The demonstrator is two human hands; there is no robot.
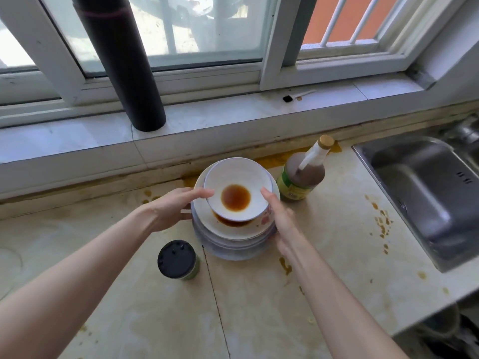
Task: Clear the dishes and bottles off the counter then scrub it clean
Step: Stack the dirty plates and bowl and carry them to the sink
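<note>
A stack of white plates and bowls (233, 244) stands on the stained beige counter (259, 312) near the back wall. The top bowl (239, 177) sits tilted and holds a pool of brown sauce. My left hand (168, 211) is at the stack's left side, fingers spread, fingertips at the top bowl's rim. My right hand (282, 218) lies along the stack's right side, fingers straight and slightly blurred. Neither hand visibly clasps anything. A sauce bottle (302, 177) with a tan cap stands just right of the stack. A jar with a black lid (177, 259) stands in front of it, to the left.
A steel sink (425, 193) is set into the counter at the right. Yellow-brown spills dot the counter between the stack and the sink and along the back edge. A black pipe (121, 60) stands on the windowsill (233, 112) behind.
</note>
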